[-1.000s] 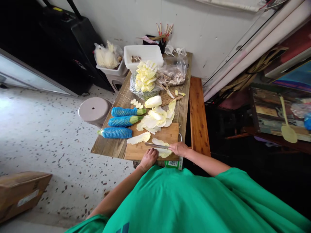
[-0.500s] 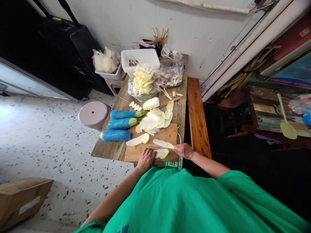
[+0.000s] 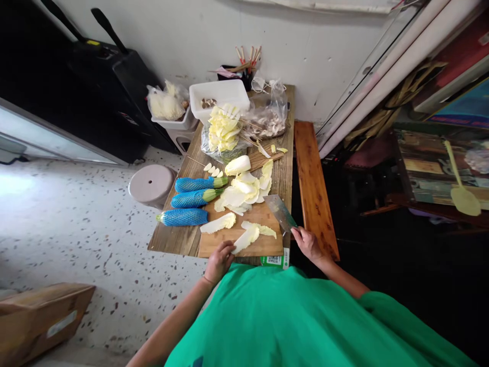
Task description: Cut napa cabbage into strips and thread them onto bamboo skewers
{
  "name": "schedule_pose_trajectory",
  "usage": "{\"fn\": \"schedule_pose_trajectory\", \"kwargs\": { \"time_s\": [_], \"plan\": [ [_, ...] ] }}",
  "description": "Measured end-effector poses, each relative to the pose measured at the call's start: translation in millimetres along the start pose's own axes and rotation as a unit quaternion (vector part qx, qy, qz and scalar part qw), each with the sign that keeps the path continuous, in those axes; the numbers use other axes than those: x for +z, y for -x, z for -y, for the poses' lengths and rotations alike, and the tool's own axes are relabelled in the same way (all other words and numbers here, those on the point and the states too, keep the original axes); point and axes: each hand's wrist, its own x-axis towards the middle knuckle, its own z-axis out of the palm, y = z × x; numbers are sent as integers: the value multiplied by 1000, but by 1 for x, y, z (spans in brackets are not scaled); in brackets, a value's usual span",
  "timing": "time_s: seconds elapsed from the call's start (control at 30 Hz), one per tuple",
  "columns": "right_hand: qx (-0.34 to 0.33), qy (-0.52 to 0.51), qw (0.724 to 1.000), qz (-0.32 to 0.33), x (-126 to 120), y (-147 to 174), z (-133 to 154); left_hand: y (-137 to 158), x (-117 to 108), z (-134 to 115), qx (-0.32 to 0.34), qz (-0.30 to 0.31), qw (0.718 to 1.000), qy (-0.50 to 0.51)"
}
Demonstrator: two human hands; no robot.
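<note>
My left hand pinches the white stem end of a cabbage leaf piece over the front of the wooden cutting board. The leaf's yellow tip overlaps a second cabbage piece on the board. In my right hand is a cleaver, its handle gripped and its broad blade tilted over the board's right edge. Another cut strip of leaf lies at the board's left. Behind it are a pile of loose cabbage leaves and a small cabbage heart.
Several zucchini in blue foam nets lie left of the board. Farther back are skewered leaves, a white bin and a bag of mushrooms. A stool stands left, a wooden bench right.
The cleaver has lifted off the board and swung right, turning its blade face into view. My left hand has moved left and taken a leaf piece by its stem end, angling it.
</note>
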Motion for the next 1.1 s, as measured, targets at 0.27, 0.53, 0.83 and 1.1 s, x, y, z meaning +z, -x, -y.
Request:
{"fn": "schedule_pose_trajectory", "kwargs": {
  "time_s": [0.27,0.53,0.83,1.1],
  "plan": [
    [49,-16,999,-10,0,3,-6,-46,-40,50,-52,-102,983,-143],
    [66,-48,996,-30,2,8,-16,-71,-14,23,54,39,958,-280],
    [74,-82,993,-50,2,15,-30,-121,54,-19,73,208,944,-245],
    [95,-97,988,-71,1,21,-44,-145,31,-50,113,228,959,-121]
  ]
}}
